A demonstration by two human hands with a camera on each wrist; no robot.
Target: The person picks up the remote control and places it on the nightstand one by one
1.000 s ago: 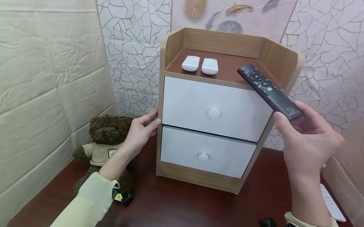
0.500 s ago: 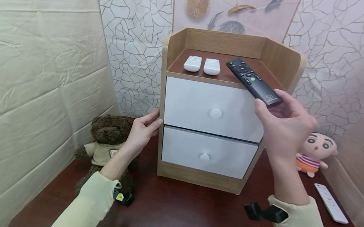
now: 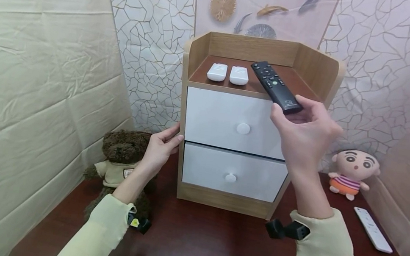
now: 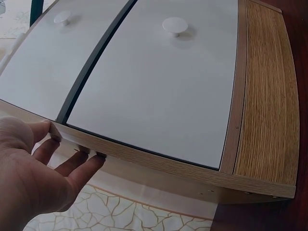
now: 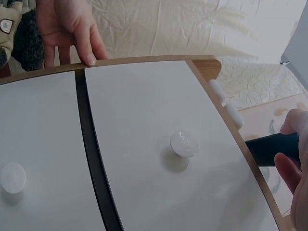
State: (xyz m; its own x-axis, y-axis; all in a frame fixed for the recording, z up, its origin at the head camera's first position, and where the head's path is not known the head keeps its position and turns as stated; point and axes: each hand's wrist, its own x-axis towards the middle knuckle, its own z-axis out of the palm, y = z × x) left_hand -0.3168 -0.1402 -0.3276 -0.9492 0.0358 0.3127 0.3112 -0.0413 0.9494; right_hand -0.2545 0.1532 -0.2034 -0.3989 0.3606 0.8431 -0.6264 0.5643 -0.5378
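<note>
In the head view my right hand [image 3: 306, 132] pinches a black remote control [image 3: 277, 87] by its lower end, buttons up, its far end tilted over the cabinet top. Its dark edge also shows at the right of the right wrist view. Two white remotes [image 3: 217, 72] lie side by side on the brown top, left of the black one. My left hand [image 4: 50, 178] touches the left side of the wooden cabinet [image 4: 269, 96], thumb at the front edge and fingers extended along the side panel. The cabinet has two white drawers [image 3: 214, 112] with round knobs, both pushed in.
A brown teddy bear [image 3: 122, 147] in a beige shirt sits left of the cabinet, partly behind my left arm. To the right are a cartoon boy doll [image 3: 355, 168] and a long white remote [image 3: 373, 230] on the dark red table [image 3: 213, 248]. The cabinet top has raised wooden edges.
My right hand has moved left with the black remote, bringing it over the cabinet top next to the white ones. The doll has come into full view. The left hand stays at the cabinet's side.
</note>
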